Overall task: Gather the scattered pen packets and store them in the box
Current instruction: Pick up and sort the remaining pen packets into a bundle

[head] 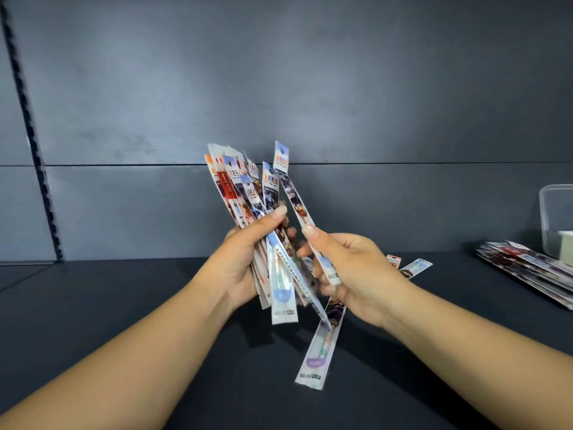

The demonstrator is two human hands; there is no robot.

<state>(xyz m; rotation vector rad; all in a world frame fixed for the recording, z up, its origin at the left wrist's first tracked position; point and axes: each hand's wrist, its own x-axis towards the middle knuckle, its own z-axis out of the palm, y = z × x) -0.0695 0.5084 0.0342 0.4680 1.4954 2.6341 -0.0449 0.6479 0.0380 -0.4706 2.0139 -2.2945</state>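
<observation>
Grip: left hand (238, 268) holds a fanned bundle of pen packets (248, 193), fingers curled round the lower third, thumb pressed across the front. The right hand (350, 274) pinches a single packet (297, 203) between thumb and forefinger approx. at mid-length, upper end leaning toward the bundle; cannot tell whether it touches. Both hands are raised above the dark table (124, 321), in front of a grey wall (279, 72).

Handling, judged: packets appear v. light, thin and flat, w/ glossy film wrap, so likely slippery against each other. The fan is uneven: tops splay, several bottoms hang below the left palm. A loose squeeze could let inner ones slide out. Each looks stiff along its length from the pen inside, but the sealed ends look floppy. Best hold is at mid-body or just below, across the full width of the stack; ends give poor purchase. Not fragile, though hard bending may crease the wrap.

Outward: one loose packet (322, 346) lies on the table under the hands. Two more packets (412, 266) lie just behind the right hand. A flat pile of packets (527, 268) lies at far right, touching or just beside the clear plastic box (555, 218), which is only partly in view at the frame edge.

Status, judged: gathering is part done; nothing confirmed inside the box.
</observation>
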